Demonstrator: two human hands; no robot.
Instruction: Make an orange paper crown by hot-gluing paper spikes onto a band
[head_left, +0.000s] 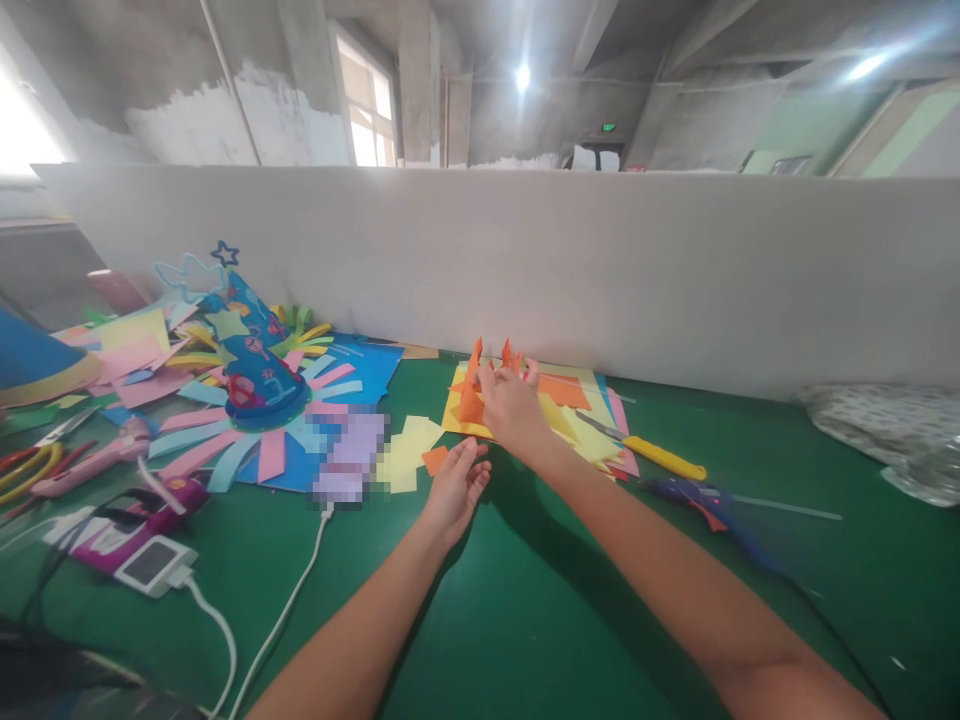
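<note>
My right hand (511, 408) reaches forward over a stack of coloured paper sheets (577, 420) and pinches a cut orange paper piece (472, 385), holding it upright. My left hand (456, 488) rests lower on the green table (525, 600), fingers stretched out and loosely apart, holding nothing. Its fingertips lie next to a small orange scrap (435, 459) and some yellow paper pieces (409, 450).
A blue cone-shaped craft with paper strips (251, 370) stands at the left. Yellow-handled scissors (649, 453) and a blue glue gun (701, 500) lie at the right. Red scissors (30, 465), a pink tool (90, 462), a white charger with cable (154, 565) sit at left. A white partition wall (525, 260) runs behind.
</note>
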